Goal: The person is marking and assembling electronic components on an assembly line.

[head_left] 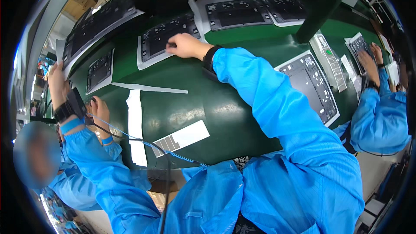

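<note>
My left hand (pixel 58 83) is at the far left, its fingers closed at the lower corner of a white sheet (pixel 60 48) beside a large dark panel (pixel 93 27). My right hand (pixel 186 46) is at the upper middle, fingers pinched around a small dark piece (pixel 172 44) too small to name. Under it lies a dark flat panel (pixel 153 42) dotted with small white patches, on a white backing. A white strip (pixel 197 17) stands up along that panel's right edge. Both my wrists wear black bands.
Similar panels lie on the green table (pixel 225 125): a pair at the back (pixel 237 14), one at right (pixel 310 84), a smaller one at left (pixel 99 71). A dark post (pixel 325 8) rises at right. A cable (pixel 168 182) and coiled blue cord (pixel 186 159) cross the front. Co-workers' hands (pixel 100 111) work on both sides.
</note>
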Action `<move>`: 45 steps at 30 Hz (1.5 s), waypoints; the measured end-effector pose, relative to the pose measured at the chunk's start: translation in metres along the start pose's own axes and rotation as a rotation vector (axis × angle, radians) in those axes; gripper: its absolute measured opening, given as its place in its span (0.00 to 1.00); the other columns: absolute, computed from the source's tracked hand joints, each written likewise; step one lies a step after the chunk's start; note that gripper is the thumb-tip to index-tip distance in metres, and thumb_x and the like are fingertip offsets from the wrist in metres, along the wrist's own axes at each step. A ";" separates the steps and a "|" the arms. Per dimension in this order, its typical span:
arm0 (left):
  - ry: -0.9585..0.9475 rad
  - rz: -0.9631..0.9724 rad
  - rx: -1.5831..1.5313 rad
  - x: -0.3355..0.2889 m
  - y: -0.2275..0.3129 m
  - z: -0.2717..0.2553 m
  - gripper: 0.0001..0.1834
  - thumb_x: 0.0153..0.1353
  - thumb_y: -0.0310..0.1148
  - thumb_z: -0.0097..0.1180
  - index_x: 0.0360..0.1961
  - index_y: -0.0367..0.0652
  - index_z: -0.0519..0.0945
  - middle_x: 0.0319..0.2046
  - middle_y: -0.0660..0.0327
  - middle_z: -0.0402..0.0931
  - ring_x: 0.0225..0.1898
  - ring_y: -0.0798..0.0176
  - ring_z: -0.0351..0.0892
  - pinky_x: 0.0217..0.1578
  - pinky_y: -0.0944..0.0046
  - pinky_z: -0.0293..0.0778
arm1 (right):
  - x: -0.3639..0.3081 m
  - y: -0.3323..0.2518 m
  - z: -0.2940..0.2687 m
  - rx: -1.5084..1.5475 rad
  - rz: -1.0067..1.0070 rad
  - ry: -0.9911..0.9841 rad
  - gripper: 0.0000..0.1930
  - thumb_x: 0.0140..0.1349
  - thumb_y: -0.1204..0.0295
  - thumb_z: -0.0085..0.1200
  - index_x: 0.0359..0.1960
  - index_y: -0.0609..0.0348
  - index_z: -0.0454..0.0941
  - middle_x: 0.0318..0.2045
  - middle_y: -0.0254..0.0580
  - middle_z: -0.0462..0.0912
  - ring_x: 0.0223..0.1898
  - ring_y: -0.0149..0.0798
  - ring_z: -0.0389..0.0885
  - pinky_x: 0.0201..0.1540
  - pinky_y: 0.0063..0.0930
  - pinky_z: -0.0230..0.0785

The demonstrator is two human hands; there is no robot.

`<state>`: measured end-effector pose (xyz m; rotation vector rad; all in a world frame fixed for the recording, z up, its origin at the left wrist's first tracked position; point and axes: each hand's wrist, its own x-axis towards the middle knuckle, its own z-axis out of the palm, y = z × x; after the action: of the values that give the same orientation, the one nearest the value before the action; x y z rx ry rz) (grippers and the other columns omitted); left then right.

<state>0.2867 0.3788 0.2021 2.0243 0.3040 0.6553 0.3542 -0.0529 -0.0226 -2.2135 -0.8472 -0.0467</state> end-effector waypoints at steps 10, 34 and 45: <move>-0.239 -0.024 -0.547 -0.212 0.100 0.153 0.16 0.68 0.30 0.50 0.53 0.30 0.73 0.40 0.58 0.78 0.37 0.68 0.77 0.40 0.67 0.74 | -0.125 -0.026 -0.152 1.932 -0.062 -0.079 0.41 0.66 0.35 0.31 0.54 0.67 0.71 0.43 0.52 0.82 0.39 0.46 0.84 0.11 0.15 0.51; -0.959 0.141 0.317 -0.140 0.087 0.299 0.23 0.64 0.45 0.53 0.29 0.31 0.82 0.21 0.54 0.80 0.23 0.65 0.80 0.24 0.63 0.74 | -0.320 -0.088 -0.120 -0.442 0.803 0.159 0.18 0.59 0.59 0.57 0.22 0.64 0.80 0.23 0.61 0.80 0.29 0.59 0.81 0.34 0.49 0.75; -0.452 0.106 0.527 -0.047 -0.041 0.465 0.20 0.49 0.47 0.59 0.38 0.45 0.87 0.40 0.48 0.83 0.47 0.44 0.81 0.49 0.53 0.74 | -0.096 0.086 -0.107 -0.796 0.270 0.121 0.13 0.52 0.75 0.56 0.41 0.59 0.79 0.42 0.45 0.80 0.44 0.48 0.79 0.44 0.38 0.76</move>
<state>0.5115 0.0426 -0.0351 2.6356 0.1025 0.1658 0.3533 -0.2199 -0.0276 -3.0081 -0.4906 -0.4509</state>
